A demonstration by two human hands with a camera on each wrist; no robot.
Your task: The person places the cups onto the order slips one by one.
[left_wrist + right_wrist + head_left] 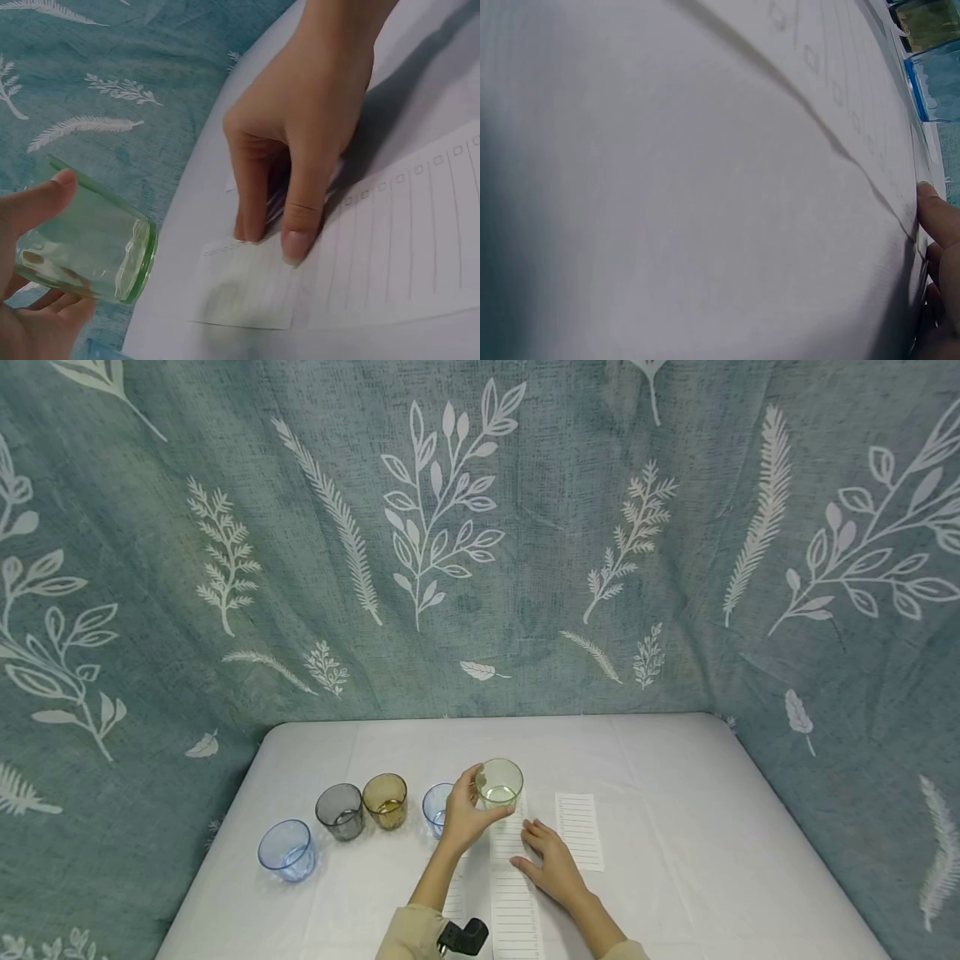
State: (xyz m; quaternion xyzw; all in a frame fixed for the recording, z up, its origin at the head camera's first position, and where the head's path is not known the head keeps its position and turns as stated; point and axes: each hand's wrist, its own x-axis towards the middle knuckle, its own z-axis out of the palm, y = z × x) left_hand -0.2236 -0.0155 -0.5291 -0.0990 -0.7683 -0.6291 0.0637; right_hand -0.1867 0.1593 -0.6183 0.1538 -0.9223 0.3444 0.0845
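My left hand (465,814) grips a pale green glass tumbler (499,783) by its side, above the far end of a long ruled paper strip (516,910). In the left wrist view the thumb lies along one side of the tumbler (112,232) and the fingers are on the other. My right hand (553,862) is beside the strip, palm down. Its thumb and fingertips (296,247) rest on the paper, spaced apart. A blue glass (435,806) stands just left of my left hand, partly hidden by it.
Left on the white-covered table (660,777) stand an amber glass (386,802), a grey glass (341,812) and another blue glass (287,852). A shorter ruled sheet (580,831) lies right of the strip. Another ruled paper (455,893) shows beside my left forearm. A leaf-patterned curtain (540,568) surrounds the table.
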